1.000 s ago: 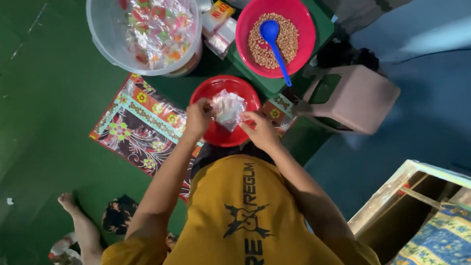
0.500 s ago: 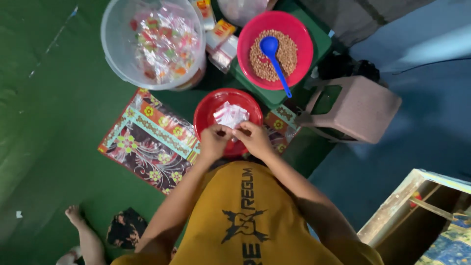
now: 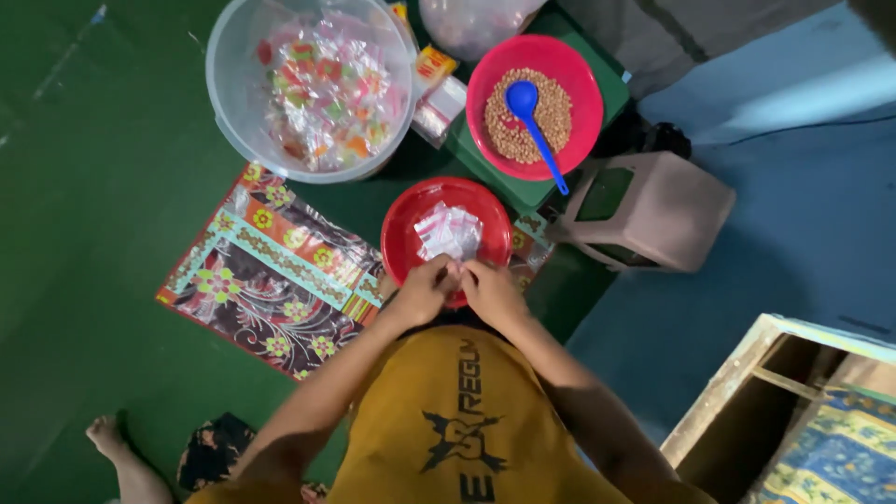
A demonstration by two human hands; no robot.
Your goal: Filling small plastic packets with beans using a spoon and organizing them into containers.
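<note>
Your left hand [image 3: 425,291] and right hand [image 3: 492,291] sit side by side at the near rim of the red bowl [image 3: 401,245], fingertips almost touching at about 6 o'clock on that rim. Both hands are pinched together on something small between them; it is too small to tell exactly what, though it looks like the edge of a clear plastic bag. A small heap of clear plastic bags [image 3: 449,233] lies inside the red bowl, just beyond your fingertips at 12 o'clock from them.

The red bowl rests on the green floor [image 3: 103,187], partly over the edge of a patterned mat [image 3: 271,271] with flowers, which spreads out toward 9 o'clock from your hands. At 11 o'clock stands a large clear tub [image 3: 233,103] filled with small colourful wrapped packets [image 3: 327,89]. At 1 o'clock a second red bowl holds brown peanuts [image 3: 509,131], with a blue spoon [image 3: 534,126] lying in them, its handle pointing toward 5 o'clock over the rim. That bowl stands on a green box [image 3: 607,89]. Well apart at 2 o'clock stands a brown plastic stool [image 3: 672,210] on the blue floor [image 3: 803,233]. Your bare foot [image 3: 105,434] shows at 8 o'clock.
</note>
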